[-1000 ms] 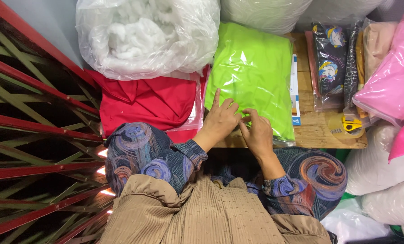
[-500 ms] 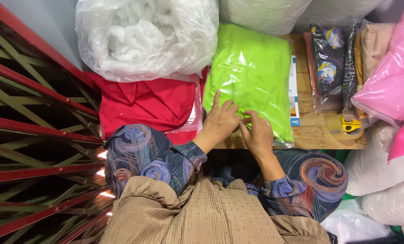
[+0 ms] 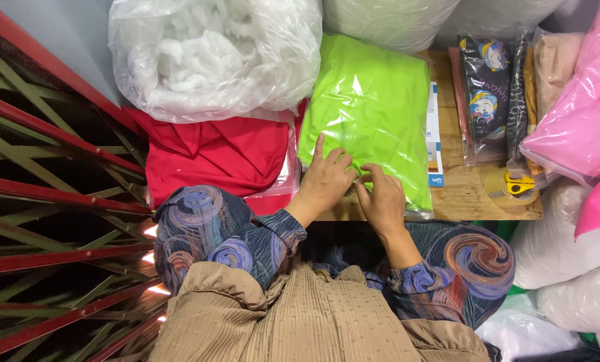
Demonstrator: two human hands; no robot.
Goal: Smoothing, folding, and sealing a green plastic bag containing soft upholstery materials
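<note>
Together both hands [image 3: 353, 188] press the lime-green plastic packet [image 3: 373, 114].

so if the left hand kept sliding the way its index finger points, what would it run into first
The left hand lies on the lime green plastic-wrapped package, index finger pointing up the picture. Going on, it would cross that package and probably meet the clear bag of white stuffing at its far edge, though depth is unclear.

Wooden bench [image 3: 477, 198]. On it: lime-green bagged fabric [image 3: 373, 114], red bagged fabric [image 3: 219, 154] beside it, patterned packets [image 3: 487, 87] at right, yellow scissors [image 3: 518, 184] on tape roll [image 3: 501, 191] near front edge.
</note>
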